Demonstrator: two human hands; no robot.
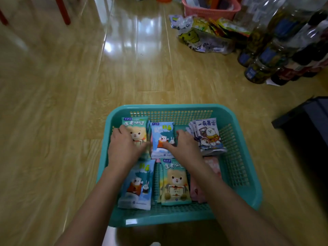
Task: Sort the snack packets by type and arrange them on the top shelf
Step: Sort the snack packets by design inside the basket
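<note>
A teal plastic basket [236, 167] on the wooden floor holds several snack packets. My left hand [124, 148] lies on a green bear packet [137, 128] at the far left, fingers curled over it. My right hand [184, 144] rests beside it, thumb on a blue polar-bear packet [160, 137], fingers curled by a stack of white dog packets [208, 134]. Nearer me lie another blue polar-bear packet [137, 185], another green bear packet [174, 183] and a pink packet [196, 190], partly under my right forearm.
A pink basket [211, 11] stands at the far side. In front of it lies a clear plastic bag of mixed snacks [204, 36]. Bottles and jars [276, 50] crowd the right. A dark low object [305, 118] sits right of the teal basket. Red chair legs [62, 9] are far left.
</note>
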